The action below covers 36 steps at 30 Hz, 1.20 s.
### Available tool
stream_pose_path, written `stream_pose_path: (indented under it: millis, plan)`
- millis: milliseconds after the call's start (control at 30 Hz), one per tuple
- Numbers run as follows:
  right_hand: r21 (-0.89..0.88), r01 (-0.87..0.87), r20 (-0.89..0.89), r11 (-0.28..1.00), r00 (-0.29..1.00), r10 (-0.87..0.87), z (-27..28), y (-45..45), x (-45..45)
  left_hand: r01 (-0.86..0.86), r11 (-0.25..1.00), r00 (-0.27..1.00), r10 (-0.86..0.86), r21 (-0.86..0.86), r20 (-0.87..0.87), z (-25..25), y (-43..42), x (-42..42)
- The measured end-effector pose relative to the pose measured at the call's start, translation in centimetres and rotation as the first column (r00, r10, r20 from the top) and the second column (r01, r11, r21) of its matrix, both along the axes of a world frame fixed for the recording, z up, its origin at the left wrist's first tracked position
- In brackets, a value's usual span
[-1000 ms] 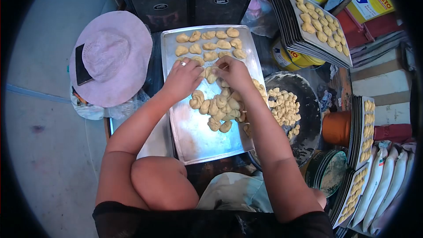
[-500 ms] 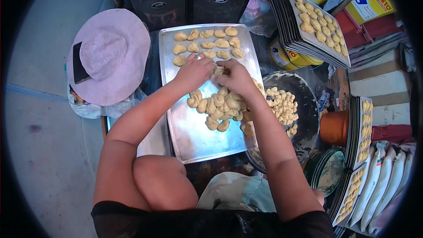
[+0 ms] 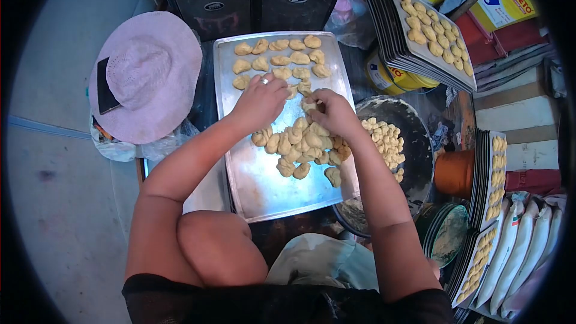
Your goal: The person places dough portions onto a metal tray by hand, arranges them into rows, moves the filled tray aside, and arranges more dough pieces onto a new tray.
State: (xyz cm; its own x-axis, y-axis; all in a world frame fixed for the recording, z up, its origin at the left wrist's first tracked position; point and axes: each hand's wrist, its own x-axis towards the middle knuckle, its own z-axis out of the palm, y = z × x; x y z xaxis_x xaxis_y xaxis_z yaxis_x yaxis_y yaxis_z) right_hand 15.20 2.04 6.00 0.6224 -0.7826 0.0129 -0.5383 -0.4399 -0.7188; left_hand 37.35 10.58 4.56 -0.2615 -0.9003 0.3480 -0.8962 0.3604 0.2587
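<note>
A metal baking tray (image 3: 258, 195) lies before me, with rows of shaped dough pieces (image 3: 280, 60) at its far end and a loose heap of dough pieces (image 3: 303, 141) in its middle. My left hand (image 3: 262, 99), with a ring on one finger, is curled at the end of the fourth row; its fingertips are closed at a dough piece (image 3: 292, 91). My right hand (image 3: 332, 114) pinches another dough piece (image 3: 309, 106) between thumb and fingers, just above the heap. The undersides of my left fingers are hidden.
Right of the tray stands a black basin (image 3: 417, 162) of smaller dough lumps. Stacked trays (image 3: 408, 48) with dough sit at far right on a yellow bucket (image 3: 390, 78). A pink hat (image 3: 144, 72) and dark phone (image 3: 108, 87) lie left. Black speakers (image 3: 252, 0) stand behind.
My hands were together over the tray and have moved apart. The right one shifted right and slightly toward me with a dough piece; the left stays by the fourth row.
</note>
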Motion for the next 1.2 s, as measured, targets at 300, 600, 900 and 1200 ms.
stream_pose_path:
  millis: [300,600,900,1200]
  plan:
    - [-0.192,0.160,0.196,0.968,0.973,-0.122,-0.7,-3.0,-1.4,0.370,0.813,0.917,-0.240,0.449,-0.319,2.1,5.0,2.6]
    - [0.082,-0.150,-0.219,0.985,0.962,0.165,-0.2,1.3,-1.9,0.050,0.855,0.923,0.158,0.516,-0.352,1.6,5.7,5.8]
    - [-0.148,-0.148,0.154,0.978,0.973,0.171,-0.7,4.0,5.6,0.049,0.968,0.877,0.076,0.246,-0.475,-1.2,5.8,6.4]
    - [-0.256,-0.237,-0.238,0.937,0.955,0.177,0.9,7.8,7.5,0.097,0.924,0.895,0.082,0.371,-0.438,0.8,6.2,5.9]
